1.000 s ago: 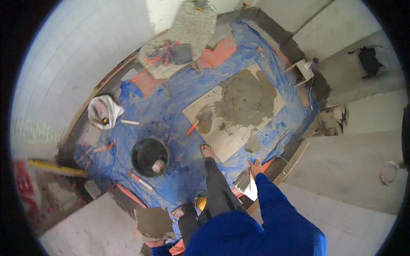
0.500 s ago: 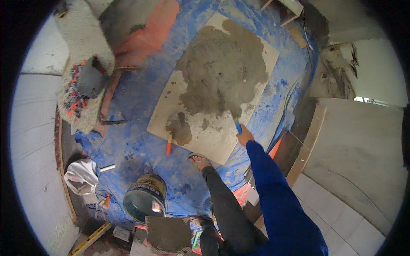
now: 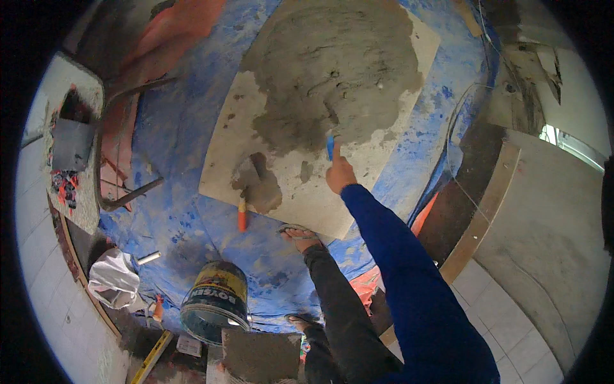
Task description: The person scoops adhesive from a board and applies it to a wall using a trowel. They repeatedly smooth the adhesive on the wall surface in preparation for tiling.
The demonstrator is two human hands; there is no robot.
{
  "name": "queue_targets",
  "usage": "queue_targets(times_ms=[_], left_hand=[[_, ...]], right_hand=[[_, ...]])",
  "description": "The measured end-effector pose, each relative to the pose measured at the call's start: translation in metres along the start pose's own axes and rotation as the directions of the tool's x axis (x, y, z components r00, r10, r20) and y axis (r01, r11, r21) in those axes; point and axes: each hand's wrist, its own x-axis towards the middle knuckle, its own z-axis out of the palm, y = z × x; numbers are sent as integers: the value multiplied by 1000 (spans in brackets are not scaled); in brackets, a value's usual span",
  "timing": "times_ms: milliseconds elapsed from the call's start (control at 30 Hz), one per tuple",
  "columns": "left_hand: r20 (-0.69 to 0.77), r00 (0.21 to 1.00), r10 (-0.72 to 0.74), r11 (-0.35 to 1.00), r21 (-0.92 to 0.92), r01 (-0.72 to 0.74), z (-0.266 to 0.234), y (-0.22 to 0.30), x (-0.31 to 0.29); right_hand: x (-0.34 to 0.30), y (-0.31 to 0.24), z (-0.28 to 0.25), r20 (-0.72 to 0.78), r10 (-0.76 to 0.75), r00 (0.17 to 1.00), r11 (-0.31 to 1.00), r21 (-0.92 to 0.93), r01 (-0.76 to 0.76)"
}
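My right hand (image 3: 341,174), in a blue sleeve, reaches over a pale board (image 3: 220,150). It is closed on the blue handle of a trowel (image 3: 330,147), with the forefinger stretched along it. The blade is hard to make out, at the near edge of a wide spread of wet grey mortar (image 3: 339,70). Left of the hand, an orange-handled trowel (image 3: 242,216) lies on the board's near edge, its blade by a smaller mortar patch (image 3: 263,191). My left hand is out of the picture.
A blue tarp (image 3: 173,141) lies under the board. My sandalled foot (image 3: 300,238) is at its near edge. Nearer are a bucket (image 3: 214,297), a mortar-covered slab (image 3: 261,355), a white sack (image 3: 114,278) and a yellow level (image 3: 152,358). A cluttered table (image 3: 93,83) stands left.
My right hand has moved forward and left over the board with the blue-handled trowel, its blade now nearer the mortar. The whole view has shifted, and the bucket's side shows more clearly.
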Motion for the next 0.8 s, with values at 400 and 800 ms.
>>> queue_targets(times_ms=[400,800], left_hand=[[35,999,33,999,-24,-33,27,31,-2],[374,927,-27,991,-114,75,150,53,18]], right_hand=[[50,-4,22,178,226,958,789,543,-287],[-6,-60,-115,301,68,951,423,855,-301]])
